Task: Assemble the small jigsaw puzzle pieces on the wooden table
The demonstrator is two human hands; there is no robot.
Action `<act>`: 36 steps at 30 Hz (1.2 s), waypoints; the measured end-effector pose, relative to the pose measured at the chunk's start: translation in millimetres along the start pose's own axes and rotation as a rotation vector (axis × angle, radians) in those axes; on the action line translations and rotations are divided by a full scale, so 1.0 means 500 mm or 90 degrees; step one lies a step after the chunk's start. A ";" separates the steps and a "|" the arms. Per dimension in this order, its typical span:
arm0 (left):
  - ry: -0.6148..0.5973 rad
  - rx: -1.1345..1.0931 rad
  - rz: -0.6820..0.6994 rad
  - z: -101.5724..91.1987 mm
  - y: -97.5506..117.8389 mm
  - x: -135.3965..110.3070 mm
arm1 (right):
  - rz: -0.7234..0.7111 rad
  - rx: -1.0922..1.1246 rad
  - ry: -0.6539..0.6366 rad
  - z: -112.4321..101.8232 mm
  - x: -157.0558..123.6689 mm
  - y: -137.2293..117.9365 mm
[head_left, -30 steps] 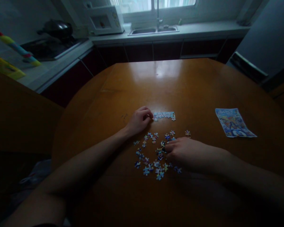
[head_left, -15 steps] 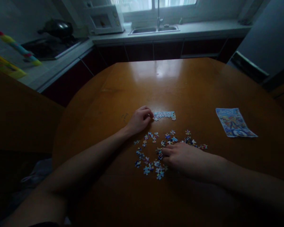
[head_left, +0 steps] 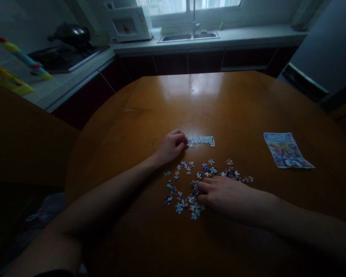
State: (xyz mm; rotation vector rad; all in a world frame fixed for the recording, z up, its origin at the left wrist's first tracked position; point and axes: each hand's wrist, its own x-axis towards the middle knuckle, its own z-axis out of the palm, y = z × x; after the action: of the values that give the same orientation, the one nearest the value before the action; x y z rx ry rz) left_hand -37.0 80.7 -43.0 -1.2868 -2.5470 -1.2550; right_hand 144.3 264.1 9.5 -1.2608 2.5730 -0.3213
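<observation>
A short strip of joined puzzle pieces (head_left: 201, 140), mostly pale blue, lies flat at the middle of the table. At its left end rests my left hand (head_left: 171, 145), with fingers curled and fingertips against or right beside the edge; anything between them is hidden. My right hand (head_left: 222, 194) reaches down into loose puzzle pieces (head_left: 179, 207) scattered closer to me. Its thumb and fingers are bent around a dark puzzle piece (head_left: 195, 191) at the fingertips, partly covered. More loose pieces (head_left: 230, 170) lie just beyond the right hand.
A creased, colourful picture sheet (head_left: 288, 150) lies to the right on the wooden table (head_left: 173, 104). Beyond the table are a counter with a sink (head_left: 175, 37), a microwave (head_left: 129, 24) and a dark pan (head_left: 72, 34) on the stove. A yellow and blue toy (head_left: 24, 57) stands at far left.
Both hands stay almost in place, the right one at the same spot among the loose pieces. The whole view has shifted very slightly.
</observation>
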 end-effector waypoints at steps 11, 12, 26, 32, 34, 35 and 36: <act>-0.004 0.005 0.000 0.001 -0.003 0.001 | 0.015 0.101 -0.010 -0.043 -0.009 0.008; -0.004 0.005 0.000 0.001 -0.002 0.001 | 0.037 0.125 0.003 -0.050 -0.009 0.013; -0.002 0.000 -0.002 0.002 -0.005 0.000 | 0.356 0.417 0.373 0.028 0.043 0.098; -0.006 0.008 -0.006 0.002 -0.002 0.003 | 0.393 0.230 0.380 0.034 0.047 0.122; -0.005 0.010 -0.009 0.003 -0.001 0.003 | 0.417 0.185 0.374 0.029 0.040 0.119; -0.003 0.011 -0.009 0.003 -0.001 0.003 | 0.421 0.169 0.376 0.025 0.036 0.114; -0.002 0.012 -0.009 0.003 -0.001 0.003 | 0.410 0.161 0.376 0.019 0.032 0.106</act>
State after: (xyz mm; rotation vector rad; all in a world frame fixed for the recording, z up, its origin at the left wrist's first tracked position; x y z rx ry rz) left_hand -37.9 82.5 -43.8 -1.2707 -2.5674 -1.2292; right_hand 98.8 282.6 -17.9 -0.2170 3.0914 -0.9442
